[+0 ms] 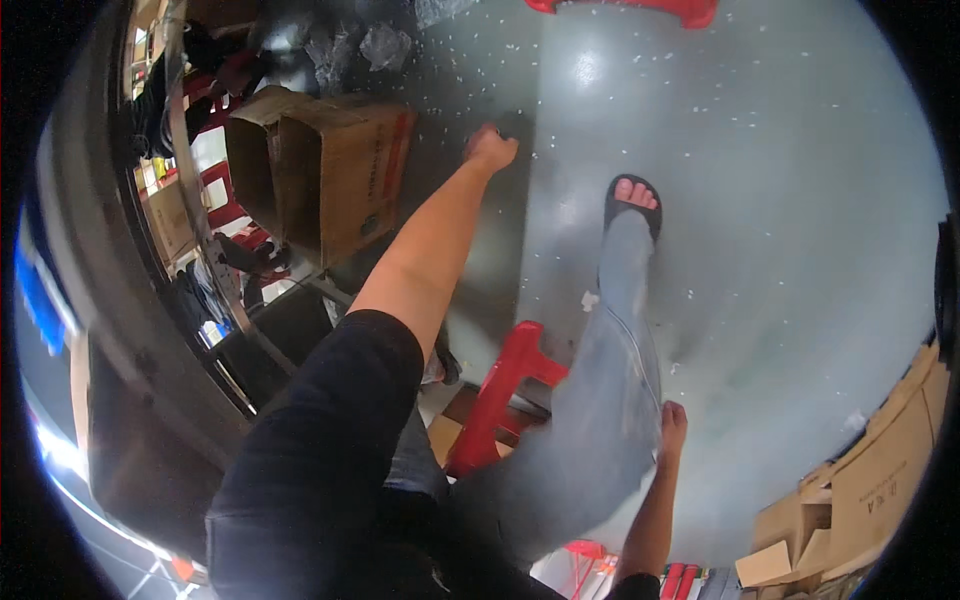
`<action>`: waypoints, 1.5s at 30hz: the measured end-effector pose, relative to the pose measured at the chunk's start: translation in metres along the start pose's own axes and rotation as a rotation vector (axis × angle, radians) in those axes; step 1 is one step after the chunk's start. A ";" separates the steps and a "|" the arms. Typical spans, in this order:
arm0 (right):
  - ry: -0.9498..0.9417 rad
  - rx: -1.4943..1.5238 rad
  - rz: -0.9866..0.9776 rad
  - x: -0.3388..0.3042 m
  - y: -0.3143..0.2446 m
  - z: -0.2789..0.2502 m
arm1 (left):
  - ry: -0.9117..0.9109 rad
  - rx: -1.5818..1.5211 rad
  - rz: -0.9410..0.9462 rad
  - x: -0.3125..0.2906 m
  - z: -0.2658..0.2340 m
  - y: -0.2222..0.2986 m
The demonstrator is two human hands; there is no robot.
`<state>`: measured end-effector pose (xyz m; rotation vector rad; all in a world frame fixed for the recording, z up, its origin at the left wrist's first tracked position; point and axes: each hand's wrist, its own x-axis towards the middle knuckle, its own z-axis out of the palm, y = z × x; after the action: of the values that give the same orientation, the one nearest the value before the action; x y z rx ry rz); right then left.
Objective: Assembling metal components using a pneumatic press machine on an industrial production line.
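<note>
Black sleeve (325, 420) leads to a curled left hand (490, 151) near a cardboard box (355, 180).

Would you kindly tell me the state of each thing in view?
Left hand: fingers curled, contents unclear.
Right hand: fingers bent, contents unclear.
Large cardboard box: open, mouth facing left.
Lower-right carton: flaps open.
Clear plastic: crumpled.
Dark sandal: worn.
Floor: strewn with white bits.

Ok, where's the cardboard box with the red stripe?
In the head view, the cardboard box is upper left, below crumpled plastic and left of the left hand.
</note>
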<state>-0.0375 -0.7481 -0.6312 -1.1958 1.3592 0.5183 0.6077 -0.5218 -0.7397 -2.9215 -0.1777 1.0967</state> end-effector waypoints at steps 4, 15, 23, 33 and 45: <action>-0.048 -0.003 0.110 -0.015 -0.010 -0.018 | 0.067 -0.067 -0.074 0.052 0.049 -0.008; 0.016 -0.112 0.083 -0.038 -0.095 -0.029 | 0.241 -0.392 -0.046 0.016 0.086 -0.016; -0.039 0.012 -0.130 -0.064 -0.076 -0.040 | 0.260 -0.513 0.309 -0.110 0.030 0.128; 0.216 0.106 -0.366 -0.125 -0.097 -0.065 | 0.059 -1.131 0.736 -0.381 -0.140 0.258; -0.412 -0.264 -1.761 -0.398 -0.368 0.039 | -0.240 -1.565 0.920 -0.685 -0.209 -0.101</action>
<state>0.2098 -0.7181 -0.1482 -1.8419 -0.3886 -0.3623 0.2229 -0.4925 -0.1285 -4.3553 0.7683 2.1386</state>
